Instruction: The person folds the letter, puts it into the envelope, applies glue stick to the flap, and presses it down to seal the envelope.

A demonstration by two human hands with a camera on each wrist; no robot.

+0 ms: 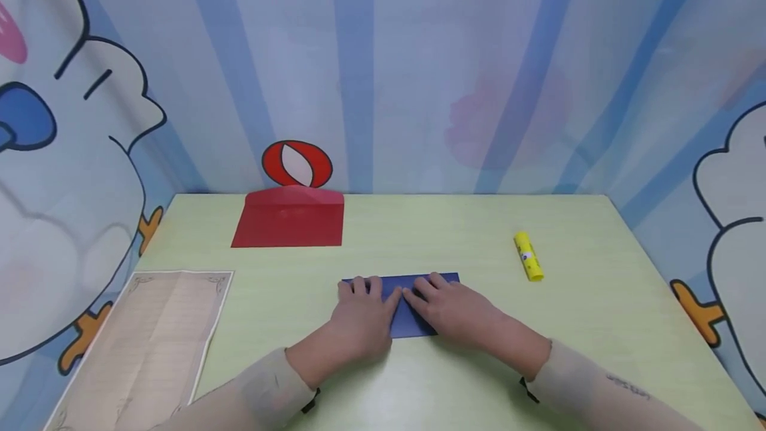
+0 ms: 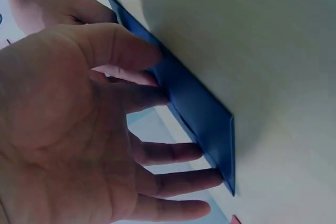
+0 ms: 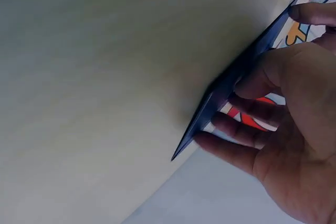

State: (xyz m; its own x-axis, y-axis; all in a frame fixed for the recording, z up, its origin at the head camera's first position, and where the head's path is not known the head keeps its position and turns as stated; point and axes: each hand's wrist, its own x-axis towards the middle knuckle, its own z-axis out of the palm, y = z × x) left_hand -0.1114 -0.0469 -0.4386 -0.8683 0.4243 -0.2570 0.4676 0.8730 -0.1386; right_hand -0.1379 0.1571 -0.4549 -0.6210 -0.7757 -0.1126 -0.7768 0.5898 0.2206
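Blue paper [image 1: 413, 324]: dark, folded, long narrow rectangle, crisp straight edges, sharp corners, plain faces. Left wrist view shows layers along one long edge, slight gap between them. Sits near side of the pale green table [image 1: 479, 218], roughly mid-width, long edges running left to right.

Left hand [image 1: 362, 321] and right hand [image 1: 455, 311] both on it, palms down, one per end. Fingers extended, neither clenched nor wrapped round it; fingertips touch the far part of the paper. Thumbs near each other at its middle, just apart.

Containers: red envelope [image 1: 293, 228] lies at the far edge, left of centre. Flap unfolded, pointing away from the person; can't tell if anything's inside.

Others: yellow glue stick [image 1: 528, 257] lying on its side, right of the paper; cream lined sheet [image 1: 152, 338] with ornate corners and crease marks at left, partly behind the left sleeve [image 1: 251, 391].
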